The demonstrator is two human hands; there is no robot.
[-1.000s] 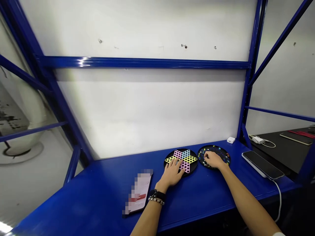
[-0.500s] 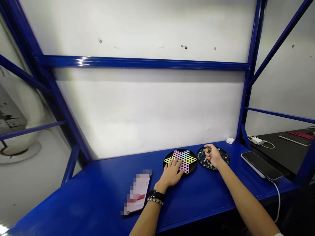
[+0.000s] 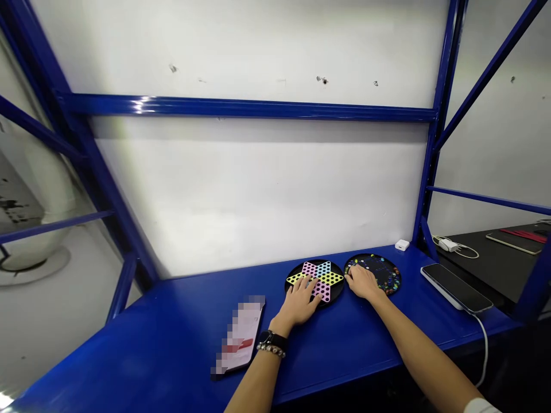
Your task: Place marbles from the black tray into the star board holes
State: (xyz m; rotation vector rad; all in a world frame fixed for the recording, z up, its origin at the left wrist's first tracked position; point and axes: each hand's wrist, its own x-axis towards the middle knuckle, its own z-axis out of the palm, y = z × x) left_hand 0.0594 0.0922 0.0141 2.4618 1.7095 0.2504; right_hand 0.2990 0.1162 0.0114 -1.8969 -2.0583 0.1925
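Note:
A round black board (image 3: 333, 295) with a star of pink, yellow and blue fields full of holes lies on the blue table; it looks like a Chinese checkers board. My left hand (image 3: 299, 304) rests on its front left part, fingers spread, covering some of the star. Just right of it lies a round black tray (image 3: 379, 265) scattered with small shiny coloured marbles (image 3: 392, 282). My right hand (image 3: 362, 283) is at the tray's left side, near the board, palm down with fingers bent together. What its fingertips hold, if anything, is hidden.
A phone (image 3: 241, 341) with a partly blurred screen lies left of my left forearm. At right, another phone (image 3: 458, 288) rests on a white block with a cable. A small white case (image 3: 402, 245) sits at the back. Blue frame posts (image 3: 426, 172) border the table.
My right hand has turned palm down and moved left and slightly toward me, from over the tray's middle to its left side. My left hand stays on the board.

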